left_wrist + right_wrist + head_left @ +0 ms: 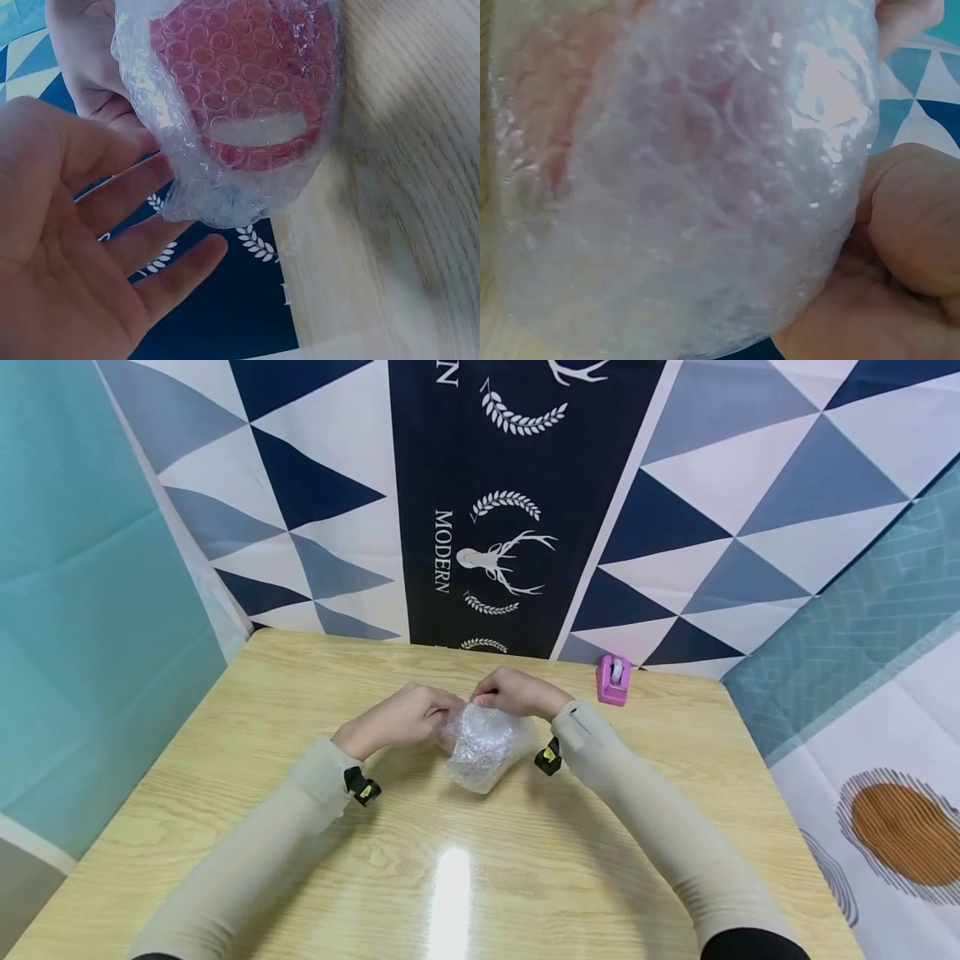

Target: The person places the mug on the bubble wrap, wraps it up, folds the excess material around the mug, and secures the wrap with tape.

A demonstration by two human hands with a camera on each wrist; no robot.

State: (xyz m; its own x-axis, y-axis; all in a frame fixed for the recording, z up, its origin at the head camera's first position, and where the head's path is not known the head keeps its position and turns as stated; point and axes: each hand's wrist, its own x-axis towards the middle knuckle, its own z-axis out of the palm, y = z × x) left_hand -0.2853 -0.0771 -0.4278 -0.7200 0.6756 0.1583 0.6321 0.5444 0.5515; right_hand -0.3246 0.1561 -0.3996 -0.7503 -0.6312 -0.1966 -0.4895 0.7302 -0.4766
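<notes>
A bundle of clear bubble wrap [487,747] rests on the wooden table between both hands. Through the plastic shows a red thing [247,82] with a pale oblong patch; its kind cannot be told. On the bundle's left, my left hand [405,718] pinches the edge of the wrap with thumb and forefinger, its other fingers [184,274] spread out loosely. My right hand [517,692] is bent over the top and grips the upper edge of the plastic. In the right wrist view the bubble wrap [675,187] hides much of that hand's fingertips.
A pink tape dispenser [613,681] with a roll in it stands at the table's back edge, right of the hands. Patterned cloth [330,502] hangs behind the wooden table [300,693]. Teal cloth [97,568] hangs at the left.
</notes>
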